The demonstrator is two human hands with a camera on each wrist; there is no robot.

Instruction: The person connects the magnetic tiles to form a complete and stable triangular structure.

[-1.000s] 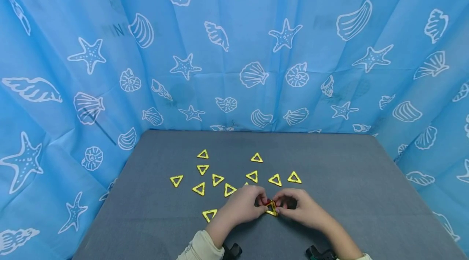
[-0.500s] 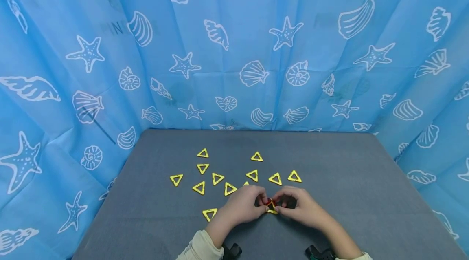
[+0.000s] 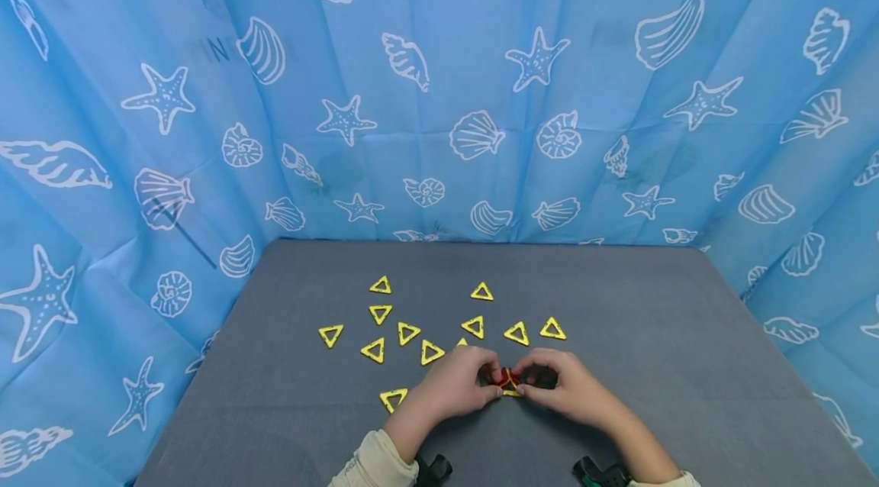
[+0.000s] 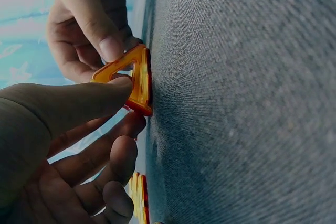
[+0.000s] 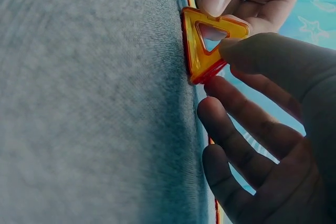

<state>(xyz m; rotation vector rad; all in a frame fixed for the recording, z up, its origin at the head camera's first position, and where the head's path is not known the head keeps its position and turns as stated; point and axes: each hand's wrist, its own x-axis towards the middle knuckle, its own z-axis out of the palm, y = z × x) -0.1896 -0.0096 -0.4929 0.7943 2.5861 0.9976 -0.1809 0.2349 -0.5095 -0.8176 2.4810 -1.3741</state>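
Between the two hands, low over the grey cloth, a small cluster of triangular magnetic tiles (image 3: 510, 392) stands together, yellow-orange in front with red edges behind. My left hand (image 3: 456, 388) pinches its left side; my right hand (image 3: 568, 391) pinches the right side. In the left wrist view, the left thumb lies on the front tile (image 4: 140, 90), whose lower edge appears to touch the cloth. The right wrist view shows the right thumb against that same tile (image 5: 195, 51), other fingers loosely bent. Fingers partly hide the back of the cluster, so its full shape cannot be told.
Several yellow triangular tiles lie flat on the grey table (image 3: 652, 319), including one beside the left forearm (image 3: 394, 399) and one right of centre (image 3: 552, 329). Another is half hidden behind the left hand. A blue shell-patterned curtain (image 3: 439, 128) surrounds the table's back and sides.
The front tile has leaned back, its top moving away from me, so its face looks shorter in the head view. Both hands keep their pinch in nearly the same place.
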